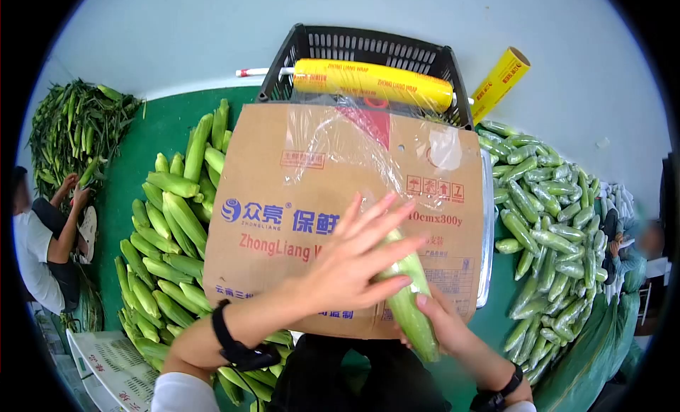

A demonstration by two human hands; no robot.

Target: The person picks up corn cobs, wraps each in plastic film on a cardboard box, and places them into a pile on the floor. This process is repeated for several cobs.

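Observation:
An ear of corn (412, 302) in its pale green husk lies slanted over the cardboard's front right part. Around its lower end my right hand (440, 320) is closed. My left hand (365, 260) is spread across the upper part of the corn, fingers stretched out, and hides some of it. Clear cling film (340, 146) runs from the yellow roll (372, 81) down the printed cardboard (262, 178) toward the corn. How far the film goes round the corn is hard to tell.
A black crate (460, 83) holds the roll behind the cardboard. A yellow tube (501, 83) stands right of it. Unwrapped corn (163, 249) is piled at left, film-wrapped ears (552, 235) at right. One person (49, 235) sits far left, another (630, 260) far right.

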